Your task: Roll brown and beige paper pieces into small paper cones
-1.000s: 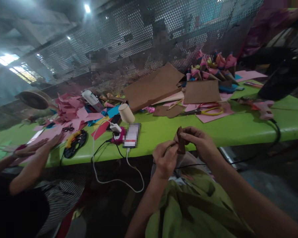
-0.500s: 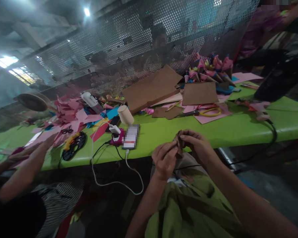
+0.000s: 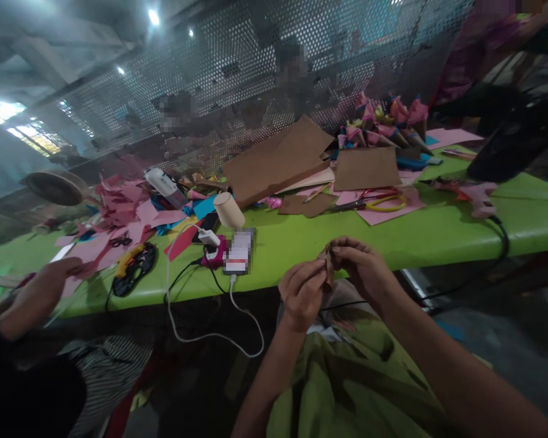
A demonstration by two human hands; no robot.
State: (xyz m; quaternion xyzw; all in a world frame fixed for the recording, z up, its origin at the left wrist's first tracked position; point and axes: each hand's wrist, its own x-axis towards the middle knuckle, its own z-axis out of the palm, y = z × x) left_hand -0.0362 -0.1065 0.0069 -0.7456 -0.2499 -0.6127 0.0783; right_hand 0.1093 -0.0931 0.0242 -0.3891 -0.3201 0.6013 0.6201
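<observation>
Brown paper [image 3: 330,278] that stood up tall one second ago is now mostly hidden by fingers, and a co-worker's hand [image 3: 45,283] at the left has pulled back. Soft, wrinkly green cloth [image 3: 356,383] fills the bottom middle. Above it, right of the middle, the left hand [image 3: 304,289] and right hand [image 3: 363,261] both pinch the small, bent brown paper tightly. Behind them, the shiny green table [image 3: 283,243] holds a flat phone [image 3: 240,250], a smooth, round cup [image 3: 229,210] and yellow-and-red loopy scissors [image 3: 386,204]. Farther back sit stiff brown card [image 3: 278,161] and pointy paper cones [image 3: 388,125], before a wall full of little holes [image 3: 237,91].
</observation>
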